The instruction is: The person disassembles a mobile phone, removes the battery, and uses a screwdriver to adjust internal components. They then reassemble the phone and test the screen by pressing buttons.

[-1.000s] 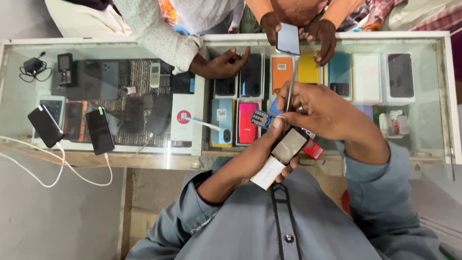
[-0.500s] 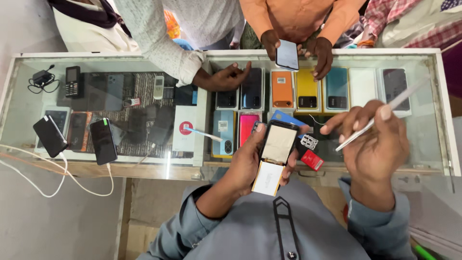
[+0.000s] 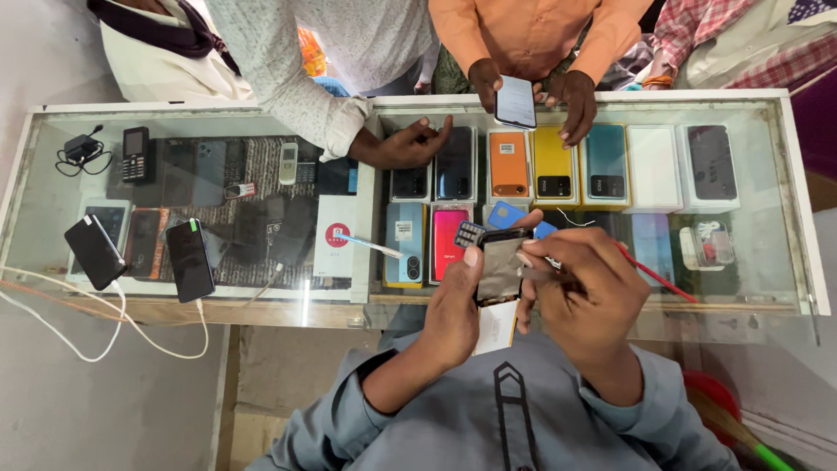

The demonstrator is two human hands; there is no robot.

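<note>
Above the near edge of the glass worktop (image 3: pixel 218 314) I held a dark phone (image 3: pixel 500 266) in my left hand (image 3: pixel 453 310), the grip closed around its left side and my thumb lying on its upper left corner. A white card or box (image 3: pixel 495 329) showed just under the phone; I could not tell if the same hand held it. My right hand (image 3: pixel 588 292) was at the right side of the phone, its fingers (image 3: pixel 545 253) pinched narrow on the phone's right edge. A thin red stick (image 3: pixel 658 277) came out from under this hand toward the right. Under the glass lay rows of phone boxes, among them an orange box (image 3: pixel 508 164) and a yellow box (image 3: pixel 554 166). On the far side, another person's hands held a lit phone (image 3: pixel 515 102), and one more hand (image 3: pixel 405 144) rested on the glass. Two black phones (image 3: pixel 139 253) with white cables (image 3: pixel 96 327) lay on the left.
</note>
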